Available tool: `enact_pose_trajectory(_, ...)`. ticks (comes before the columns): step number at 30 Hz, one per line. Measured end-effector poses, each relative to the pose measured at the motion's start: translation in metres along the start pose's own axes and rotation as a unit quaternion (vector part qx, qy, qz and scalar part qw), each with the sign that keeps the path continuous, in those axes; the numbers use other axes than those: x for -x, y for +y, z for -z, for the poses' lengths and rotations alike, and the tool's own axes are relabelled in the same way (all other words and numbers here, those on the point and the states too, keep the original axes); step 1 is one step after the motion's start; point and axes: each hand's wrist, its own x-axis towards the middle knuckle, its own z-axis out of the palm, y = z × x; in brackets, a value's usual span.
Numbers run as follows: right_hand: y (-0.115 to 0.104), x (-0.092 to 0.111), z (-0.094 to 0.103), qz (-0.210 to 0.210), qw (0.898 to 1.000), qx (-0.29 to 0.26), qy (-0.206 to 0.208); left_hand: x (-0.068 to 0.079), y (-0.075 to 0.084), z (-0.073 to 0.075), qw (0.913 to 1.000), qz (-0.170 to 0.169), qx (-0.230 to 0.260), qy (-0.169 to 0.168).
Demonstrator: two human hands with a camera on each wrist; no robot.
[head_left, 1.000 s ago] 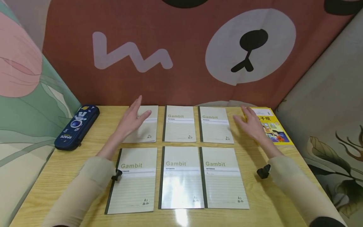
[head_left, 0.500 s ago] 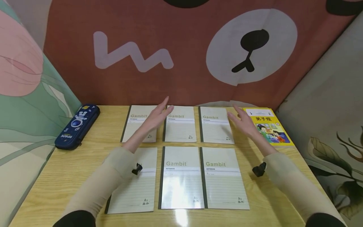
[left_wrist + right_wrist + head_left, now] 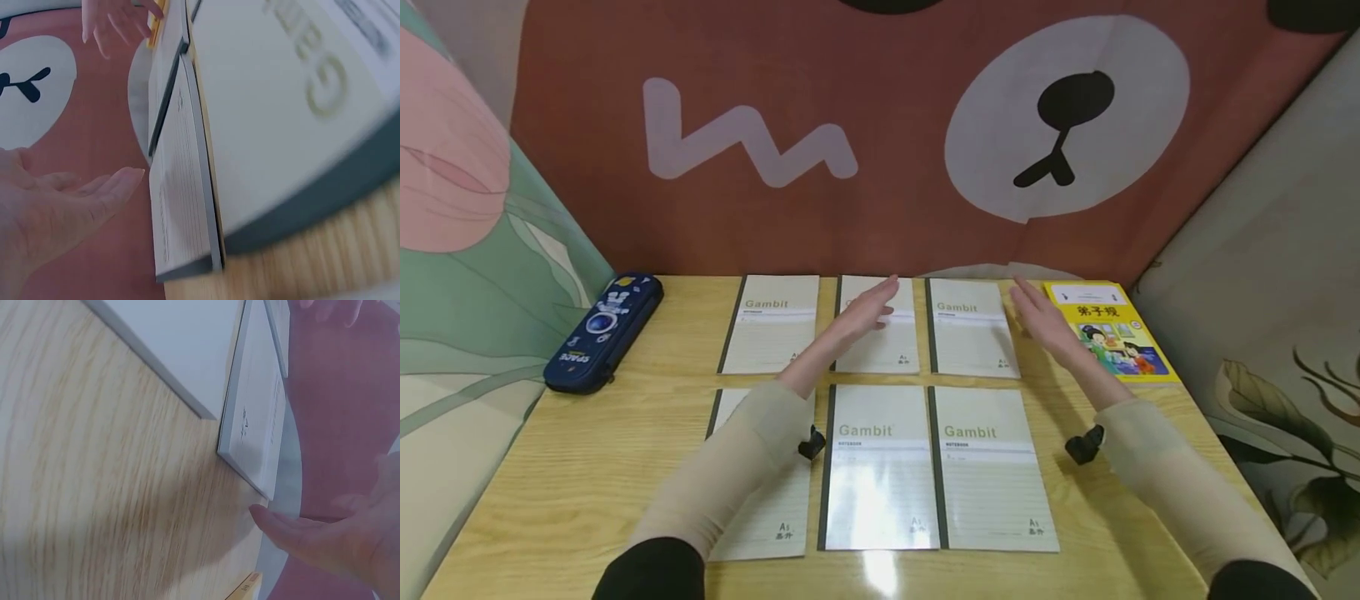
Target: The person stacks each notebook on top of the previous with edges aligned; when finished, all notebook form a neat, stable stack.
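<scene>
Notebooks with pale Gambit covers and dark spines lie in two rows of three. My left hand (image 3: pixel 863 315), fingers extended, overlaps the back-middle notebook (image 3: pixel 880 357) in the head view. Just right of the back-right notebook (image 3: pixel 973 343), my right hand (image 3: pixel 1043 323) holds its fingers straight, palm turned inward. Nothing is in either hand. In the left wrist view the left hand (image 3: pixel 56 212) appears raised above the notebooks' level. My left sleeve hides part of the front-left notebook (image 3: pixel 775 517). The back-left notebook (image 3: pixel 767 342), front-middle notebook (image 3: pixel 883 475) and front-right notebook (image 3: pixel 992 483) are in plain sight.
A dark blue pencil case (image 3: pixel 602 333) with an astronaut print lies at the table's left. At the back right is a yellow picture book (image 3: pixel 1112 329), close to the right forearm. A reddish-brown curtain (image 3: pixel 760 225) hangs along the back edge of the wooden table (image 3: pixel 550 483).
My left hand has swept right, from over the back-left notebook to the back-middle one. My right hand has shifted slightly left, off the yellow book, and its fingers have come closer together.
</scene>
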Motion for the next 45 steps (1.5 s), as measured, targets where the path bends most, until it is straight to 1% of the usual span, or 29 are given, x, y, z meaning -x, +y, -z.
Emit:
enact_pose_trajectory(4,-0.004,-0.004,0.000,-0.018,0.999,-0.046,-0.016,-0.008,0.006,-0.013,0.9988,0.018,0.045,-0.008)
enact_pose_trajectory(8,-0.006,-0.005,0.000,-0.029,0.995,-0.086,-0.035,-0.013,0.009,-0.025,0.9972,0.034,0.066,-0.013)
enact_pose_trajectory(10,-0.007,-0.005,0.000,-0.032,0.994,-0.099,-0.043,-0.017,0.009,-0.031,0.9954,0.042,0.085,-0.012)
enact_pose_trajectory(15,-0.012,-0.004,0.000,-0.044,0.992,-0.106,-0.053,-0.025,0.007,-0.046,0.9879,0.069,0.139,-0.001)
enact_pose_trajectory(20,-0.018,-0.002,0.001,-0.077,0.990,-0.105,-0.061,-0.025,0.005,-0.058,0.9832,0.086,0.160,0.003)
enact_pose_trajectory(24,-0.021,-0.003,0.001,-0.104,0.986,-0.114,-0.069,-0.025,0.005,-0.065,0.9793,0.097,0.177,0.018)
enact_pose_trajectory(27,-0.022,-0.003,0.001,-0.116,0.984,-0.118,-0.068,-0.026,0.006,-0.069,0.9762,0.108,0.185,0.032)
enact_pose_trajectory(30,-0.019,-0.005,0.000,-0.126,0.982,-0.124,-0.059,-0.028,0.006,-0.070,0.9739,0.118,0.190,0.039)
enact_pose_trajectory(36,-0.006,-0.012,0.003,-0.139,0.982,-0.121,-0.052,-0.029,0.002,-0.067,0.9713,0.127,0.195,0.049)
enact_pose_trajectory(38,-0.002,-0.014,0.004,-0.140,0.982,-0.116,-0.052,-0.030,0.000,-0.066,0.9726,0.123,0.192,0.046)
enact_pose_trajectory(40,0.002,-0.015,0.003,-0.139,0.982,-0.119,-0.050,-0.033,-0.003,-0.064,0.9764,0.115,0.179,0.036)
enact_pose_trajectory(42,0.005,-0.014,0.001,-0.126,0.983,-0.124,-0.050,-0.035,-0.007,-0.064,0.9805,0.102,0.166,0.028)
enact_pose_trajectory(45,0.008,-0.013,-0.001,-0.106,0.984,-0.134,-0.043,-0.038,-0.011,-0.064,0.9848,0.083,0.150,0.025)
